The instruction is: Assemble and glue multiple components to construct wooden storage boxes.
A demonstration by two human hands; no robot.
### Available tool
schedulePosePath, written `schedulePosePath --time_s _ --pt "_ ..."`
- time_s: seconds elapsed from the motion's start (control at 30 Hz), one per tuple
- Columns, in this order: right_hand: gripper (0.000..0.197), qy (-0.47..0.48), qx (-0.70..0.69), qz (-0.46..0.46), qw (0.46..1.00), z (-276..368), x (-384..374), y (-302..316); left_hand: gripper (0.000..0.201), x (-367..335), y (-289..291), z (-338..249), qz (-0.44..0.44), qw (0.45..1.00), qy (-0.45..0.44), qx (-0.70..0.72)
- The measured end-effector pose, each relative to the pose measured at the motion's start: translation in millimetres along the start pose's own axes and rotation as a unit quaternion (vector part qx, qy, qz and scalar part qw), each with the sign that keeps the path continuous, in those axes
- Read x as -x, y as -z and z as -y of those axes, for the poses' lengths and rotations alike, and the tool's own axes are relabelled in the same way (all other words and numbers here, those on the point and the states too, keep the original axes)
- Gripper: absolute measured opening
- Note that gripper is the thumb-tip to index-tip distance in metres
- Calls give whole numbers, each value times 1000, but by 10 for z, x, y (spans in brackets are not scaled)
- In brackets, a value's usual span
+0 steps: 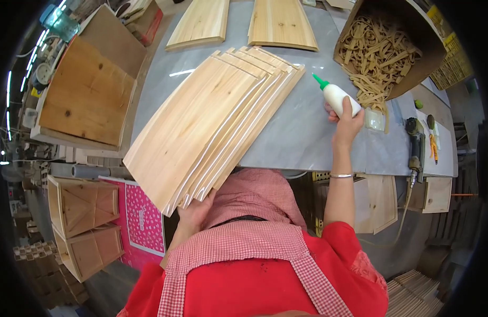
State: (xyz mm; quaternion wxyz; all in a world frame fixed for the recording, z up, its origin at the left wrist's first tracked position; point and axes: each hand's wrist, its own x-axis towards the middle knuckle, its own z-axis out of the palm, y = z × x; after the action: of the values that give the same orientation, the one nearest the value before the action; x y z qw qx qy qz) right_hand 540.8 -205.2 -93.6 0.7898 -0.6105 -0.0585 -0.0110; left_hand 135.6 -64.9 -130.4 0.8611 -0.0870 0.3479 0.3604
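My left hand (195, 215) grips the near lower end of a fanned stack of wooden boards (186, 127), its fingers partly hidden beneath them. White glue lines run along the stepped edges and far ends of these boards. The stack leans over the front edge of the grey table (278, 140). To its right, my right hand (345, 117) is closed around a white glue bottle (336, 99), whose green nozzle points up and to the left, apart from the boards.
Two more wooden panels (283, 24) lie at the table's far side. A box (354, 26) spills tan strips at the far right. A nail gun (415, 145) with a hose rests at right. A wooden box (85, 95) stands left; small wooden crates (85, 203) sit below.
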Motion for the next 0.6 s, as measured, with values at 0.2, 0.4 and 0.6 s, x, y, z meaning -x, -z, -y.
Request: schedulePosePath --time_s 0.2,0.4,0.6 --pt "53 -25 103 -27 994 -143 -349 -198 65 90 -60 -76 17 1000 12 -4" --pt "48 -51 162 -3 985 -124 -478 -358 62 135 -84 -128 45 999 13 -28" --pt "47 -31 204 -1 979 -46 -450 -375 61 192 -166 -103 42 999 14 -24"
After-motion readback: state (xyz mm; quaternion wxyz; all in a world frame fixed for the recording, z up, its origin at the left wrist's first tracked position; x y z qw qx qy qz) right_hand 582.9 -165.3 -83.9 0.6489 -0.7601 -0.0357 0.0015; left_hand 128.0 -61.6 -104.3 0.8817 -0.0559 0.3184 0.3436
